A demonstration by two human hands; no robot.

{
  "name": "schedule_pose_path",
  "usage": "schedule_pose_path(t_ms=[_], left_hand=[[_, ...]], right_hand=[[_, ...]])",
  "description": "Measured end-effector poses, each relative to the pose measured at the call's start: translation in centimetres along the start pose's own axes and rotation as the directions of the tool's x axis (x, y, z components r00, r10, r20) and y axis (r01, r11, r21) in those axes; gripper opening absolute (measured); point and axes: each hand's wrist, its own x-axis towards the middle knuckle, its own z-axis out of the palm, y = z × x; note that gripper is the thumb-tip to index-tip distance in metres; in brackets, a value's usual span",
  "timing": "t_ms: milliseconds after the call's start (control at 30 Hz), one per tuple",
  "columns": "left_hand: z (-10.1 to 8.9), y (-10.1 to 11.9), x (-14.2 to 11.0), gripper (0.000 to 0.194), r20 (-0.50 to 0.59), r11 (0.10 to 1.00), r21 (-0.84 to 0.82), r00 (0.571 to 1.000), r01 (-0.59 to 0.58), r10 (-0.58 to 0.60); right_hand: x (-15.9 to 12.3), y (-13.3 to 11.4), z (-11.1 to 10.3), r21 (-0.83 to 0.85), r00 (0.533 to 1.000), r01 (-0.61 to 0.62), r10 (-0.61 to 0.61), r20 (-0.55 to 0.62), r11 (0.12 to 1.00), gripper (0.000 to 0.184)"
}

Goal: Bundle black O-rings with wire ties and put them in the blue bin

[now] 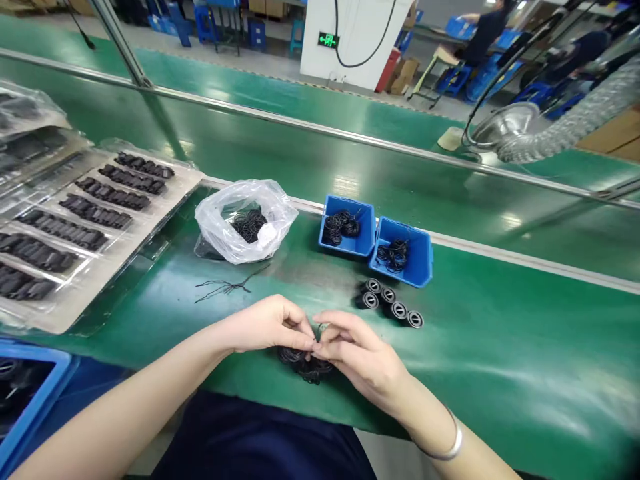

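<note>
Over a bundle of thin black cables (311,372) on the green bench, my left hand (280,325) and my right hand (357,347) meet at the fingertips. Both are closed in a pinch on a thin black cable end that rises from the bundle. The fingers hide most of that piece. Loose black ties or wires (225,287) lie beyond my left hand. Past my right hand stand several short black cylinders (399,310) with round ringed tops.
A clear plastic bag (213,220) of black cables stands at centre left. Two blue bins (423,267) hold coiled cables. Trays (135,243) with rows of black parts fill the left side. A blue crate (65,363) sits lower left; an extraction hose (565,137) hangs upper right.
</note>
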Motion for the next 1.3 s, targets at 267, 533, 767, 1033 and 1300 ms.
schedule_pose_path(t_ms=[267,533,767,1033,1300], left_hand=[[-0.7,-0.1,-0.1,0.021,0.013,1.000,0.000,1.000,0.013,-0.013],[1.6,-2.0,-1.0,0.017,0.089,0.736,-0.675,0.996,0.045,0.022],[2.5,-1.2,-1.3,0.008,-0.183,0.868,-0.489,0.983,-0.085,-0.007],[3.6,-1.9,-1.1,0.012,-0.467,0.914,0.177,0.786,-0.365,0.405],[4.2,-2.6,-0.9,0.022,-0.415,0.727,0.536,0.615,-0.429,0.670]], right_hand=[[0.7,0.7,-0.3,-0.140,0.974,0.224,-0.216,0.071,0.964,0.022],[1.3,0.7,0.5,-0.133,0.971,0.182,-0.199,-0.134,0.974,0.023],[1.2,0.7,-1.2,-0.368,0.915,0.400,-0.391,0.102,0.839,0.037],[1.6,-1.6,-2.7,-0.586,0.859,0.506,-0.427,0.282,0.632,0.038],[0.9,-1.8,-2.6,-0.624,0.879,0.468,-0.400,0.259,0.626,0.041]])
